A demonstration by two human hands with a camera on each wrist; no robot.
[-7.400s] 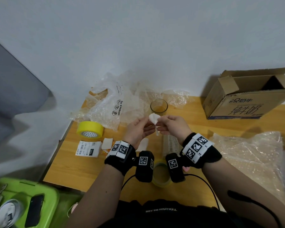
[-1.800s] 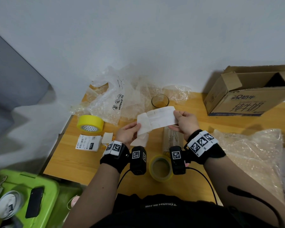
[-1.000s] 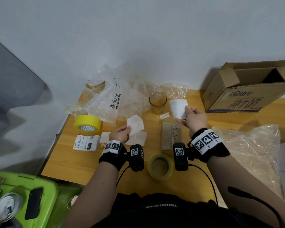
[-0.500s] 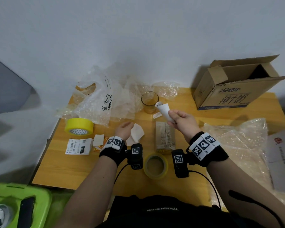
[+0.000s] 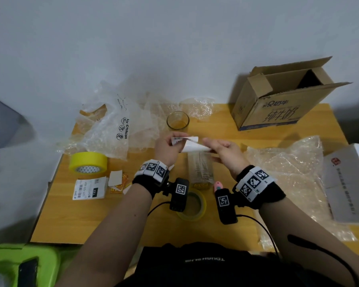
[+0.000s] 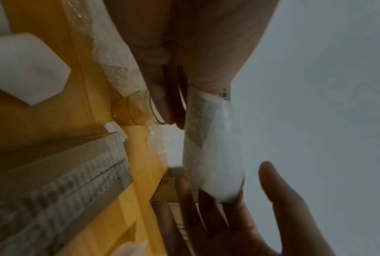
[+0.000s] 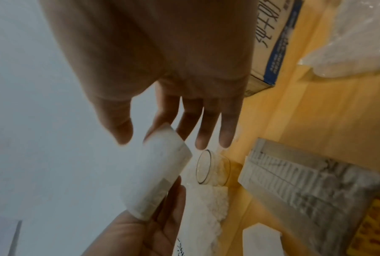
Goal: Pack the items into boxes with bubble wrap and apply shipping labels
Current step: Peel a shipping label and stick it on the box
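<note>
**Peeled shipping label held between both hands above the table**

The white, curling paper shipping label (image 5: 186, 144) hangs in the air between both hands, above the yellow wooden table (image 5: 257, 139) and just in front of the clear glass cup (image 5: 177, 121). The left hand (image 5: 166, 149) pinches its barcode end between thumb and fingers. The right hand (image 5: 226, 151) has its fingers nearly straight and spread, and the label's other end rests against the fingertips (image 7: 160, 131) — a light touch, not a firm grip. The open brown cardboard box (image 5: 278, 104) stands well apart at the far right.

Risk, as a judgement: the label bows into a loop, so its faces could stick together, or it could slip from the loosely supporting right hand and catch on the clear bubble wrap (image 5: 288, 162).

Half a second ago the right hand alone held the label, while the left rested on the table.
</note>
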